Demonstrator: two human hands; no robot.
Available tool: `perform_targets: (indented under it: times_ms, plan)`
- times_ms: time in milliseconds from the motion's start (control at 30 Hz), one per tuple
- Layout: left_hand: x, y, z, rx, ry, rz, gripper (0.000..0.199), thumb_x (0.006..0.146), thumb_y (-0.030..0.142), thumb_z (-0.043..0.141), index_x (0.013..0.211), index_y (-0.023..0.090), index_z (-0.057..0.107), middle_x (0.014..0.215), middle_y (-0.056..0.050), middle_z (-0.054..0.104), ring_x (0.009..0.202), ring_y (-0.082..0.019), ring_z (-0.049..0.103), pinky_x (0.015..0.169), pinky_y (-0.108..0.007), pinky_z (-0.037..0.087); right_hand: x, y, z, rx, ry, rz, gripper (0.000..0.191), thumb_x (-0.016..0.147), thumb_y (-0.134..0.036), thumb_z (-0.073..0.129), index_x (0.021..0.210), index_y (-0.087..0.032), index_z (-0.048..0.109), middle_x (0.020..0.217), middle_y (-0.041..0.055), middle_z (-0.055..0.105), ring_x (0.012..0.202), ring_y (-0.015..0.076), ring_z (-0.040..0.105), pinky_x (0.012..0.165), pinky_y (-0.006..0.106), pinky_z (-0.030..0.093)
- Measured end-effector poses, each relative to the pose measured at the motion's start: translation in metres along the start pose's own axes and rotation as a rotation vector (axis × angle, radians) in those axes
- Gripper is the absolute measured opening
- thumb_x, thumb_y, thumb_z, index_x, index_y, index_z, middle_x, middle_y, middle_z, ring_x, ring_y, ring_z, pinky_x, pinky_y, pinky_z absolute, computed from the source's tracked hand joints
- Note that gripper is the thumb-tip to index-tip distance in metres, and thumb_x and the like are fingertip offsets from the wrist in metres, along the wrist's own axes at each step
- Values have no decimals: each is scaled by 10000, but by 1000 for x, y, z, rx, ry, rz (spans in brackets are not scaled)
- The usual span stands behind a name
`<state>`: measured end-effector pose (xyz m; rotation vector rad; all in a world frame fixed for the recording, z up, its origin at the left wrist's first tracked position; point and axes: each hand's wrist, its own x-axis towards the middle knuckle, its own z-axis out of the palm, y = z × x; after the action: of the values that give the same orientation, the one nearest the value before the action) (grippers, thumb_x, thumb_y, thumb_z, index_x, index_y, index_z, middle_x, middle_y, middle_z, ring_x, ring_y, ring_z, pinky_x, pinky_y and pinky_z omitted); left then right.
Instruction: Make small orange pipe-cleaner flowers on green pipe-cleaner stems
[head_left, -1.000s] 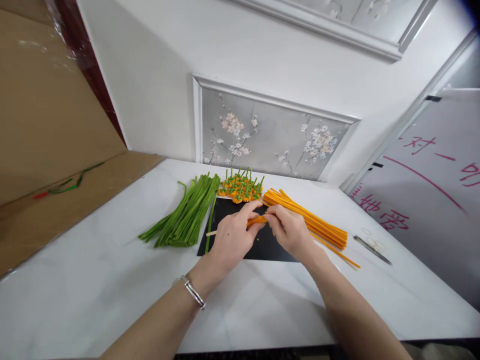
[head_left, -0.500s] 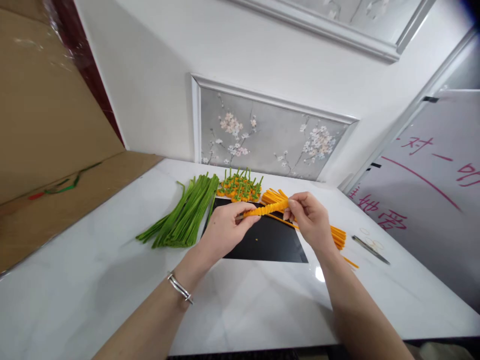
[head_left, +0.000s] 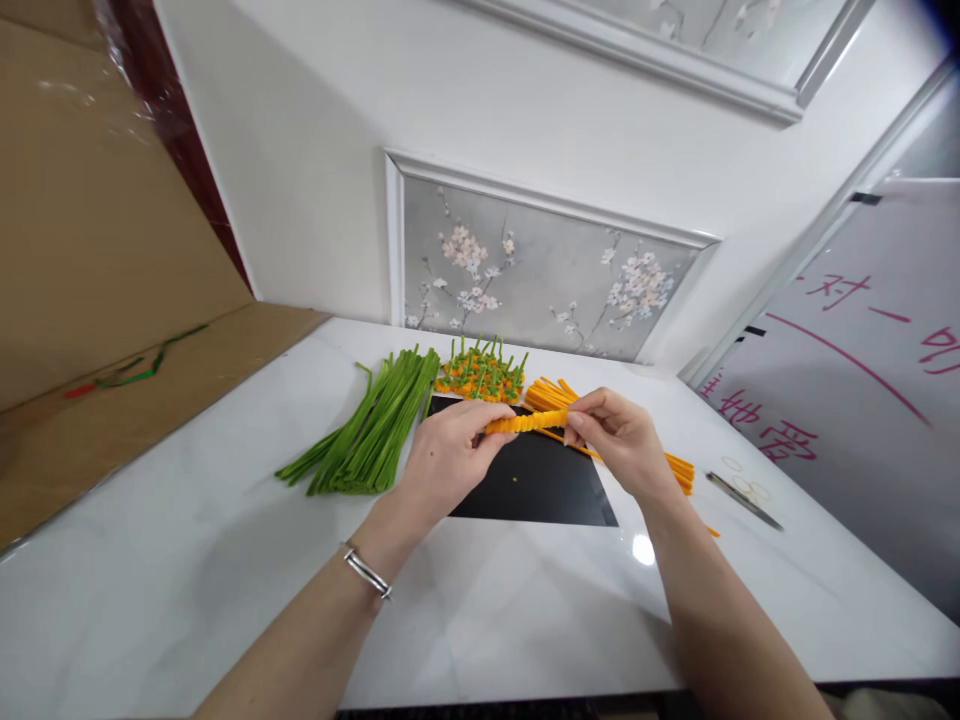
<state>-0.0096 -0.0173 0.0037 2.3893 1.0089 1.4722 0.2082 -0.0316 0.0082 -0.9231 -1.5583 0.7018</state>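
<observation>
An orange coiled strip [head_left: 529,422] is stretched between my two hands above a black mat [head_left: 525,485]. My left hand [head_left: 454,450] pinches its left end, and my right hand [head_left: 616,435] pinches its right end between thumb and fingers. Behind the mat stand several small orange pieces with upright green stems [head_left: 484,370]. A bundle of green fuzzy stems [head_left: 375,425] lies left of the mat. Orange stems [head_left: 551,393] lie behind and under my right hand, partly hidden by it.
On the white table [head_left: 480,620], tweezers [head_left: 745,500] and thin pale rings [head_left: 750,487] lie at the right. Cardboard [head_left: 112,200] stands at the left. Behind are a wall with a floral panel [head_left: 525,270] and a whiteboard [head_left: 862,400] with red writing.
My right hand has moved slightly left, closer to my left hand, and the coiled strip between them looks shorter and more level. The rod end at my left fingers no longer shows.
</observation>
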Motion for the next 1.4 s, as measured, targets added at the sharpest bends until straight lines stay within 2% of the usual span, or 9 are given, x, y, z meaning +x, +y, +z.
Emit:
perform_targets:
  times_ms: [233,367,533,633,733,967,1067,1233,1400]
  plan:
    - [1,0,0,-33,-45,-16,111,811,151,662,906,198,695,898,-16,735,766,-146,676,673,-239,526,-1,0,-1,-57,-48,-29,218,838,-405,657,818,-200,587,615,-7,637,569,130,609,568,260,520]
    - [1,-1,-2,124,-68,-6,149,811,214,696,959,222,697,937,-9,750,796,-171,691,709,-275,520,-2,1,1,-82,-49,-64,157,833,-348,663,814,-202,610,629,-5,642,577,133,618,570,261,521]
    - [1,-3,-4,354,-101,154,343,791,368,728,1097,224,669,1001,-47,748,880,-232,691,835,-376,486,-5,1,8,-183,-39,-133,63,841,-269,648,808,-216,647,667,-1,665,600,142,641,596,278,526]
    - [0,-2,-4,281,-159,141,222,876,314,632,1080,237,678,980,-22,741,842,-185,683,757,-300,489,-6,0,11,-233,-73,-155,54,852,-247,636,810,-219,655,681,1,674,606,144,643,599,282,523]
    - [-1,1,-2,118,-208,37,152,889,223,592,974,245,716,887,12,739,769,-140,664,679,-235,473,-7,-2,12,-246,-80,-175,50,854,-234,636,814,-219,663,689,-2,678,611,139,644,598,272,517]
    - [-1,2,-1,-97,-192,-165,179,833,244,636,983,235,733,921,1,756,772,-151,678,695,-238,499,-7,-2,12,-326,-61,-256,55,852,-211,636,820,-222,680,686,-7,694,605,134,636,598,267,507]
    - [0,1,-3,-91,-218,-149,234,817,216,644,1037,250,715,985,-3,750,819,-160,681,720,-249,505,-7,0,11,-307,-61,-220,56,855,-241,635,819,-226,675,698,1,693,615,145,646,611,284,519]
    - [0,2,-4,-43,-236,-44,207,886,209,546,990,241,723,774,12,715,650,-124,620,587,-212,447,-6,0,10,-223,-78,-113,91,856,-298,633,813,-223,660,657,2,668,591,151,639,584,292,521]
    - [-1,5,-3,20,-213,3,206,923,250,510,872,214,707,651,28,634,563,-104,547,545,-203,389,-5,-1,10,-172,-85,-106,74,856,-279,634,814,-219,645,647,-9,657,589,140,636,588,284,520]
